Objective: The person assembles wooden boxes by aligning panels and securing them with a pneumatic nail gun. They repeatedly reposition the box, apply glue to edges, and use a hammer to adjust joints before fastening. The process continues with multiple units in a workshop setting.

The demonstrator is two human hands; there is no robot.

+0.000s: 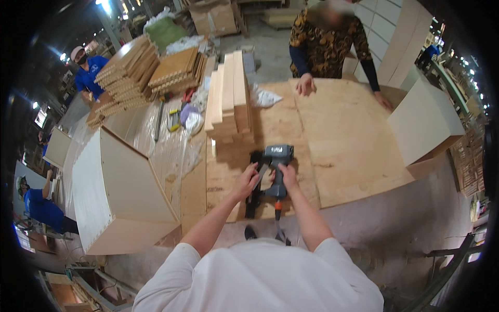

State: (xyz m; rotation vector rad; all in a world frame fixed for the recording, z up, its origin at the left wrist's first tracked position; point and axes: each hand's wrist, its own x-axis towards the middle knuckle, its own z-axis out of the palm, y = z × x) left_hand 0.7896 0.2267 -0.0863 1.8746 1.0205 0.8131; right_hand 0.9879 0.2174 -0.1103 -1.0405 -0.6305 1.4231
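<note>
A dark grey air nail gun (279, 152) lies over the near edge of the plywood table, an orange fitting and hose at its lower end. My right hand (289, 178) is wrapped round its handle. Pinched in my left hand (246, 183) is a thin grey strip (262, 173), possibly a strip of nails, held at an angle beside the gun's long black magazine (251, 205). Just beyond the gun stands a stack of pale wooden boards (228, 99).
At left sits a white box-shaped cabinet part (122, 182); another white box (426, 119) is at right. Across the table, a co-worker in a patterned top (327, 44) has a hand on the plywood (353, 140). Stacked brown panels (127, 67) and hand tools (174, 118) lie far left.
</note>
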